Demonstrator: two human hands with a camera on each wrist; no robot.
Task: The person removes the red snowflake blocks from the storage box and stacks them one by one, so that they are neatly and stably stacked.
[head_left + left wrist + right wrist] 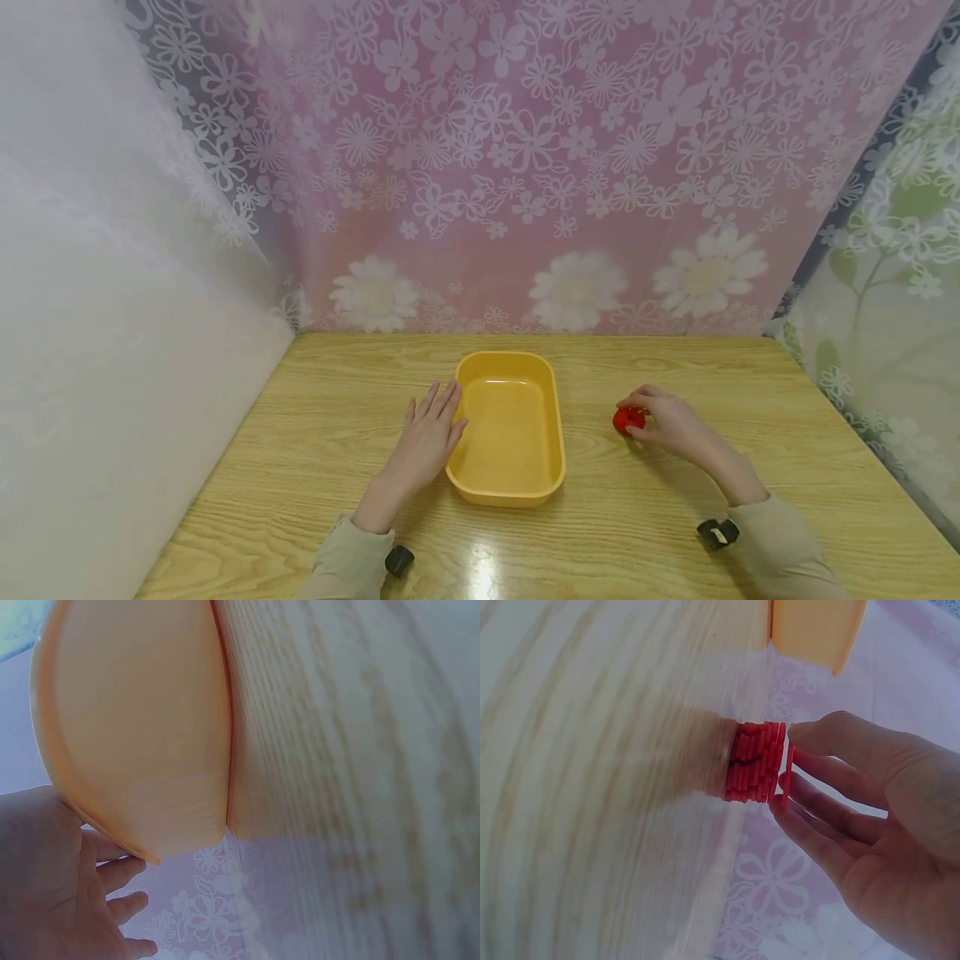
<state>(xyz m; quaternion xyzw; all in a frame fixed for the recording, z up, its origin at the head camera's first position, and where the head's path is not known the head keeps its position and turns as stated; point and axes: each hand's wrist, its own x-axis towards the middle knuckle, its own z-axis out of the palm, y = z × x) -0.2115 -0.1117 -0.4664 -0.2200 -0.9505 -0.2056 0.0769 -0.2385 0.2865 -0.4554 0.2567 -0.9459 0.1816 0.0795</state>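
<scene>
A yellow plastic basin (506, 492) stands on the wooden table. My left hand (420, 442) lies along its left rim, fingers extended and the thumb reaching over the edge; in the left wrist view the fingertips (127, 874) show beside the rim. Off to the right stands a stack of thin red discs (754, 761). My right hand (671, 425) is over it, pinching one thin red disc (788, 776) between thumb and fingers. A narrow gap shows between that disc and the top of the stack in the right wrist view.
The light wooden table (315, 433) runs back to a pink flowered curtain (480, 167). A white sheet (112, 292) hangs at the left, and a flowered sheet (900, 317) at the right. Black wrist devices (717, 534) sit by the sleeves.
</scene>
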